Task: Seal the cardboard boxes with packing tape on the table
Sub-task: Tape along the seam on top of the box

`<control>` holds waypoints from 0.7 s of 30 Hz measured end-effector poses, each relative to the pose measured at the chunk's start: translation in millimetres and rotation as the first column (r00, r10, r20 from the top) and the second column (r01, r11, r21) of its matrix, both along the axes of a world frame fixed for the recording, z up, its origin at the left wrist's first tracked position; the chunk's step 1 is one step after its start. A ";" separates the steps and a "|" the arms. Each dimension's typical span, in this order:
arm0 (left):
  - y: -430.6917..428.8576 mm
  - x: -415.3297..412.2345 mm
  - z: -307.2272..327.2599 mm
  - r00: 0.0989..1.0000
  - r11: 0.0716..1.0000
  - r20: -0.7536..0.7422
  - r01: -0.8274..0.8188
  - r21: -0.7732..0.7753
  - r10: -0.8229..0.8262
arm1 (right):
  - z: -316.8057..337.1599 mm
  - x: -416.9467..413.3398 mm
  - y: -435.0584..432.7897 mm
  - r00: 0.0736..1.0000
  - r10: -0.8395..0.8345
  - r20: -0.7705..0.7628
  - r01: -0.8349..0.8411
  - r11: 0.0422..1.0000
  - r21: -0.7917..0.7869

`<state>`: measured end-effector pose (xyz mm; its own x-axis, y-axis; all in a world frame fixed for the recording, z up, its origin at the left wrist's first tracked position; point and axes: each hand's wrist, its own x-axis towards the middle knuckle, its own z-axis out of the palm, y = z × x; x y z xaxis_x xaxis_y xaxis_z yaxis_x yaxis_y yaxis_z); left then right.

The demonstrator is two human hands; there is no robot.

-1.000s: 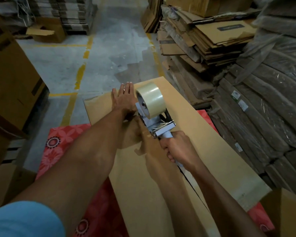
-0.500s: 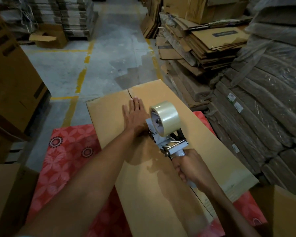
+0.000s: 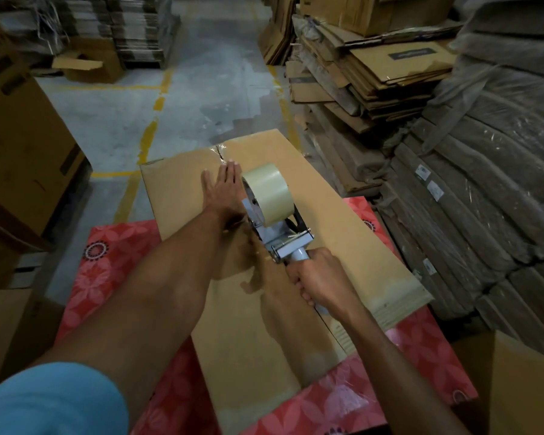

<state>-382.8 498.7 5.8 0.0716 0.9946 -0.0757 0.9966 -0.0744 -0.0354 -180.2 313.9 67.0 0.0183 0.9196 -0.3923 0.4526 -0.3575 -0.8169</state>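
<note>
Cardboard box (image 3: 343, 221): one, plain brown, lying flat on a table (image 3: 107, 268) covered with a red floral cloth. Its long axis runs away from the person, leaning from near right to far left, and the far end overhangs the table edge above the concrete floor (image 3: 113, 120). Centre seam (image 3: 221, 153): follows the same axis, seen as a dark slit at the far end and again beside the near wrist. Tape dispenser (image 3: 283, 243): grey metal frame set along the seam, handle toward the person, roll end pointing away. Roll of clear packing tape (image 3: 269, 193): stands on edge at the front of the frame. The frame's nose seems to meet the box top, though the roll hides the contact. Left hand (image 3: 223, 193): flat, palm down, fingers straight and together, pressing on the box top just left of the roll, fingertips pointing to the far end; forearm stretched straight out along the box. Right hand (image 3: 318, 277): fingers wrapped tightly round the dispenser handle, knuckles up, wrist angled back toward the body. Blue sleeve (image 3: 54, 400): at the lower left corner. Surroundings: stacks of flattened cartons (image 3: 374, 73) to the right, plastic-wrapped bundles (image 3: 484, 183) beside them, a tall brown carton (image 3: 19, 136) at left, and a small open carton (image 3: 85, 62) on the floor beyond.
</note>
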 end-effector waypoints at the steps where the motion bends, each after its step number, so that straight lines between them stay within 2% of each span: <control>1: -0.5 2.8 0.2 1.000 1.000 0.000 -0.009 0.002 0.009 | 0.3 6.8 -9.6 1.000 0.008 0.020 -0.007 1.000 -0.004; 5: 7.2 10.1 3.3 0.988 0.996 0.122 -0.088 -0.021 0.090 | -1.0 36.2 -59.0 1.000 -0.027 0.014 0.028 0.998 -0.048; 11: -20.8 27.7 6.3 0.977 0.992 0.171 -0.122 -0.026 0.125 | -2.6 41.5 -66.5 0.998 -0.060 0.033 0.062 0.997 -0.048; 17: -92.0 50.8 -8.5 0.990 0.997 0.116 0.079 0.005 -0.080 | 2.5 41.5 -67.6 0.999 -0.039 0.025 0.039 0.999 -0.024; 21: -91.1 47.1 -13.8 0.996 0.995 0.009 0.093 -0.044 -0.092 | 3.2 42.3 -69.4 0.999 -0.044 -0.016 0.044 0.999 -0.029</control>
<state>-335.8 407.6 -8.0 0.1638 0.9794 -0.1184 0.9856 -0.1677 -0.0235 -137.9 244.5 70.3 0.0519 0.9066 -0.4187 0.4228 -0.3998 -0.8133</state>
